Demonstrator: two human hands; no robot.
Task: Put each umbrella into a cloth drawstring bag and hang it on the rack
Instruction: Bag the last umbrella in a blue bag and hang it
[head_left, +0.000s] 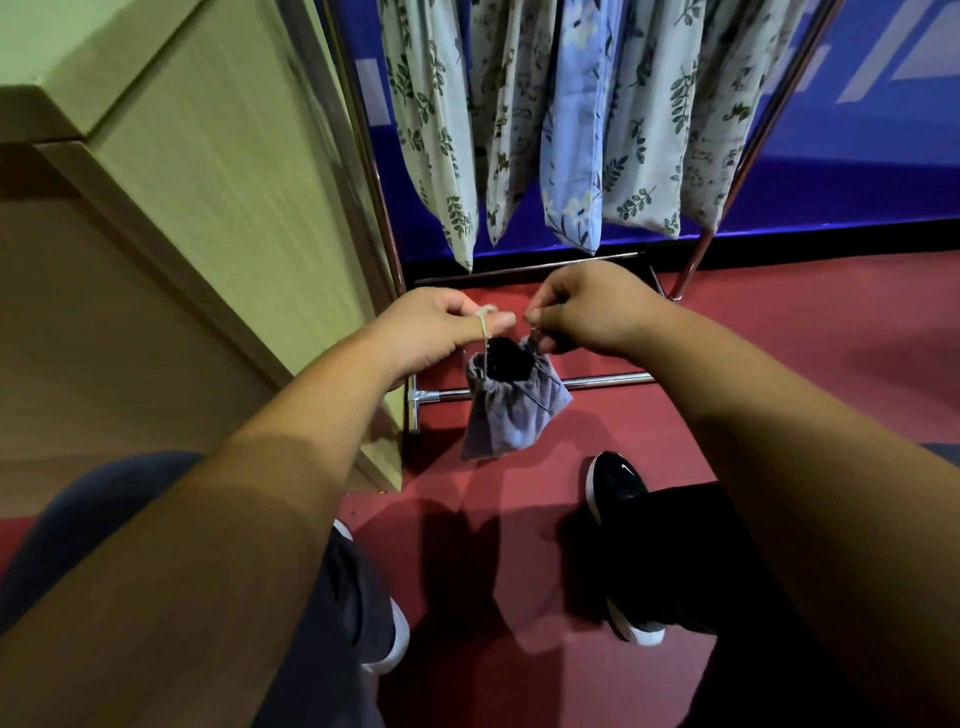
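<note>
A grey-blue drawstring bag (511, 410), a dark umbrella (509, 359) showing in its gathered mouth, is being held above the red floor (779, 332) before the rack (597, 382), its pale cord (484, 326) being pinched by the left hand (441, 327) and its other side by the curled fingers of the right hand (587, 312).

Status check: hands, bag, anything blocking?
Left hand and right hand each pinch a drawstring. Grey bag hangs between, dark umbrella inside. Nothing blocks the rack.
</note>
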